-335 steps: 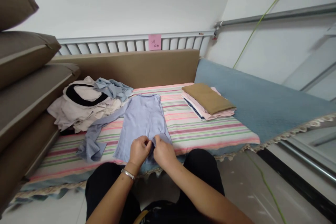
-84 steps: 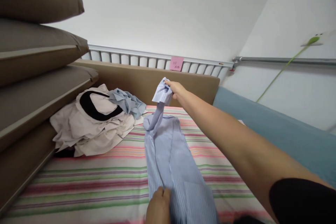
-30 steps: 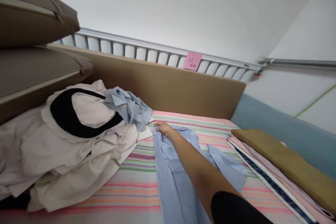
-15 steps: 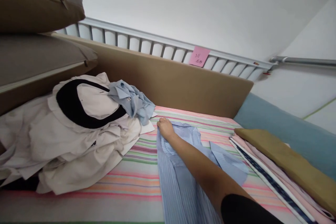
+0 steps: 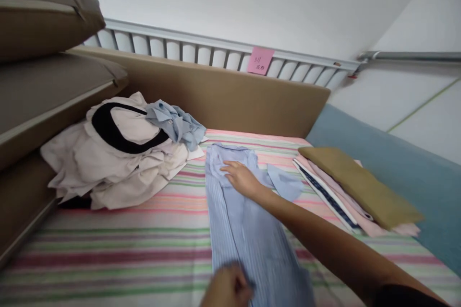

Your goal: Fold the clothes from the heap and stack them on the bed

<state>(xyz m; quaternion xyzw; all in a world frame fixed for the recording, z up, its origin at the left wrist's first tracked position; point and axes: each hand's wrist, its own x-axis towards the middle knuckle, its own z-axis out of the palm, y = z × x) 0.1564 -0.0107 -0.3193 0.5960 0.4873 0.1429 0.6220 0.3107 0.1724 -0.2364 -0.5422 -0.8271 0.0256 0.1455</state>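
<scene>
A light blue striped shirt [image 5: 264, 249] lies lengthwise on the striped bed sheet [image 5: 126, 244], its collar end away from me. A sleeve is folded out to the right. My right hand [image 5: 240, 178] rests on the upper part of the shirt, fingers stretched out and slightly apart. At the bottom of the view, my left hand [image 5: 227, 287] is blurred, with its fingers curled at the shirt's left edge; it appears to pinch the cloth there.
To the left sits a heap of white clothes [image 5: 86, 163] with a crumpled light blue garment [image 5: 178, 122] on top. Folded clothes [image 5: 356, 184] are stacked at the right. Brown cushions [image 5: 50, 86] rise at the left, before a brown board [image 5: 223, 100] along the wall.
My right hand has left the shirt's far left corner, moved back towards me and opened. My left hand has come into view at the bottom. The view has shifted, showing more of the bed.
</scene>
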